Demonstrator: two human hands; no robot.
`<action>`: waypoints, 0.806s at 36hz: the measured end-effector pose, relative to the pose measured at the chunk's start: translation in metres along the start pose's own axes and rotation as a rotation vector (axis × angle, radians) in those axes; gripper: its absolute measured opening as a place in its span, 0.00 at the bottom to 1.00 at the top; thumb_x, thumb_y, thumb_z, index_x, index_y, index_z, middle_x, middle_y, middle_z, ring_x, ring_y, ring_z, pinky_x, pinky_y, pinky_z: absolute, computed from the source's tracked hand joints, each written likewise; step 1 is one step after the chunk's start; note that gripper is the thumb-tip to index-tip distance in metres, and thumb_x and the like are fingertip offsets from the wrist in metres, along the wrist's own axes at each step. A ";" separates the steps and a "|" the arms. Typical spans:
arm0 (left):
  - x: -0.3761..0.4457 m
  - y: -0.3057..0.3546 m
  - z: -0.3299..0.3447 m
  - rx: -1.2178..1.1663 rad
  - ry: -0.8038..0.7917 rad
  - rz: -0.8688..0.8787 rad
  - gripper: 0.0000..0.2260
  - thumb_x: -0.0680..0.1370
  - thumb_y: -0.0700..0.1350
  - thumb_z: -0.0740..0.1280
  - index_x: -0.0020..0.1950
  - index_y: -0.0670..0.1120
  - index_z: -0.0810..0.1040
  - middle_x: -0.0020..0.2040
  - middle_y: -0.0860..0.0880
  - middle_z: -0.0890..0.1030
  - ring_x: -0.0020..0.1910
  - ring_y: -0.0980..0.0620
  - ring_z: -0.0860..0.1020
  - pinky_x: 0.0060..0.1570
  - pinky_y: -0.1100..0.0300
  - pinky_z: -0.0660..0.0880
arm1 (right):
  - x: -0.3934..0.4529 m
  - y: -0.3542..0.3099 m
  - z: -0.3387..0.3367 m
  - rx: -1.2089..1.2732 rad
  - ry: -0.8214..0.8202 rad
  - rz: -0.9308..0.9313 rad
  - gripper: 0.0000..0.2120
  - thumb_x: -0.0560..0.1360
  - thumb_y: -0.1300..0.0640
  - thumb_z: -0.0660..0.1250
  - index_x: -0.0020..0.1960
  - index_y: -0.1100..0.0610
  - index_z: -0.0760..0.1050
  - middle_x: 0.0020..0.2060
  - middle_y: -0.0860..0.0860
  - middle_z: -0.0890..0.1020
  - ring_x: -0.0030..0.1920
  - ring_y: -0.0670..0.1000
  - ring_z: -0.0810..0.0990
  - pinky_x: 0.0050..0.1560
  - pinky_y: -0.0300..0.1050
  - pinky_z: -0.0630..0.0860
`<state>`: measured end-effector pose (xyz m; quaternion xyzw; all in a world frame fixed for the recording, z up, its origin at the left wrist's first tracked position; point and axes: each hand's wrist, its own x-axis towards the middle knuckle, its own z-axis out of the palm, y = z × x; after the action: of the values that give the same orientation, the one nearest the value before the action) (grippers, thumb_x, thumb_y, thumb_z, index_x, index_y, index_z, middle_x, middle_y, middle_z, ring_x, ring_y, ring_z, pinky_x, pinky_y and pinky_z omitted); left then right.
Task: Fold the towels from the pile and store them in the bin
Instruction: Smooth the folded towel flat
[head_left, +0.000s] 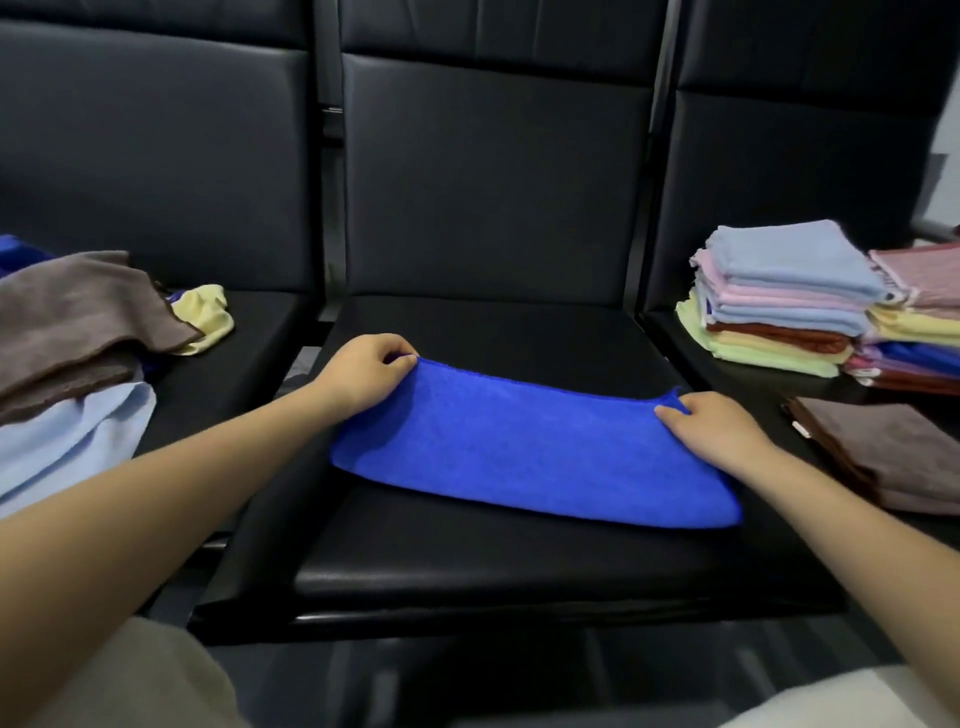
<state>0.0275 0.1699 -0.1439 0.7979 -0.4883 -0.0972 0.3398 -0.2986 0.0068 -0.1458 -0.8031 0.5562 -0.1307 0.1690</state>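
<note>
A blue towel (524, 457), folded into a long strip, lies on the middle black seat (493, 561). The left hand (363, 371) pinches its far left corner; the right hand (714, 423) grips the far right corner, fingers curled over the edge. Left of the left hand lies a loose pile of towels (78, 332); right of the right hand stand folded stacks (789, 296), possibly two.

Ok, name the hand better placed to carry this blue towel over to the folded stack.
Right hand: it grips the blue towel corner nearest the folded stack; the left hand is farther.
</note>
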 end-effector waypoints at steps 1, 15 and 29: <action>0.005 0.001 0.005 0.024 0.004 0.011 0.08 0.81 0.46 0.61 0.51 0.49 0.80 0.49 0.52 0.80 0.51 0.53 0.76 0.49 0.59 0.70 | 0.000 0.003 0.001 -0.014 0.021 0.007 0.18 0.81 0.50 0.61 0.37 0.60 0.73 0.34 0.55 0.78 0.36 0.54 0.76 0.32 0.46 0.63; 0.024 -0.015 0.028 0.315 0.015 0.044 0.13 0.79 0.52 0.63 0.61 0.49 0.75 0.58 0.45 0.73 0.61 0.44 0.72 0.58 0.50 0.71 | 0.003 -0.002 0.016 -0.249 0.119 -0.012 0.18 0.81 0.50 0.60 0.62 0.63 0.70 0.60 0.60 0.71 0.63 0.60 0.69 0.55 0.50 0.70; 0.024 -0.020 0.020 0.292 0.199 -0.042 0.14 0.80 0.49 0.62 0.62 0.44 0.74 0.60 0.41 0.73 0.63 0.40 0.68 0.58 0.48 0.68 | 0.039 -0.004 0.008 -0.064 0.146 0.018 0.20 0.77 0.40 0.63 0.40 0.57 0.74 0.42 0.56 0.78 0.49 0.60 0.77 0.39 0.46 0.68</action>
<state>0.0435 0.1464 -0.1676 0.8544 -0.4444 0.0473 0.2651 -0.2789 -0.0278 -0.1504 -0.7913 0.5782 -0.1696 0.1036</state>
